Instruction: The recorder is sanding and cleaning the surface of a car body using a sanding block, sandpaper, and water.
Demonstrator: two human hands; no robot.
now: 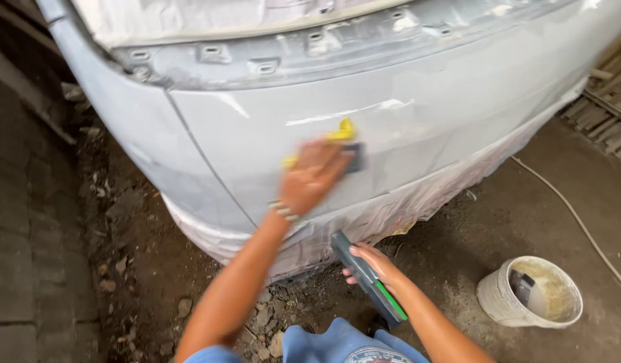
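A grey primed car bumper (424,128) fills the upper part of the head view. My left hand (314,176) presses a yellow cloth (342,132) and a dark sanding pad (355,158) flat against the bumper's panel, blurred by motion. A bracelet sits on that wrist. My right hand (371,263) hangs lower, near my knee, gripping a long dark grey block with a green stripe (369,279). Masking plastic (404,208) covers the bumper's lower edge.
A dirty white bucket (529,292) with a dark scraper inside stands on the dirt floor at the right. A pale hose (579,222) runs across the ground behind it. Loose stones lie at the lower left beside a brick wall (21,235).
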